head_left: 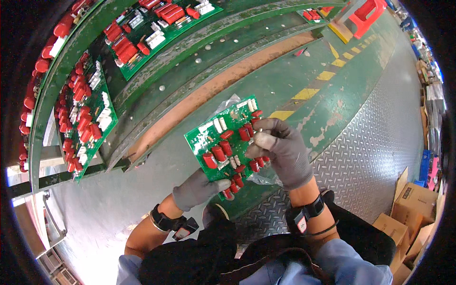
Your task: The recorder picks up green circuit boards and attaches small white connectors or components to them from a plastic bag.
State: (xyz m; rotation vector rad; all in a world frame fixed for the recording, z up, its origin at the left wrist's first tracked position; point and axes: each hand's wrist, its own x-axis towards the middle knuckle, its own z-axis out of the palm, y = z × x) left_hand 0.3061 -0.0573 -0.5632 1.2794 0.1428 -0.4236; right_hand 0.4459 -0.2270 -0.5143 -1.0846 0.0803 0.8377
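Note:
A green circuit board (194, 138) is tilted in front of me, carrying several red capacitors (219, 153) and white connectors (220, 124). Grey-gloved, my left hand (197, 191) grips the board's lower left edge, thumb on top and the other fingers hidden beneath. At the board's right side is my right hand (285, 154), also gloved. Its thumb and fingers are pinched near the red parts there; a tiny pale bit shows between the fingertips, too small to name. Some clear plastic (260, 179) shows from under the board.
A green metal rack (156, 97) on the left holds more boards (105, 124) with red and white parts. Yellow-striped floor marking (305, 94) and a diamond-plate metal floor (361, 142) lie beyond. Cardboard boxes (412, 205) stand at right, a red stool (368, 18) at the far right.

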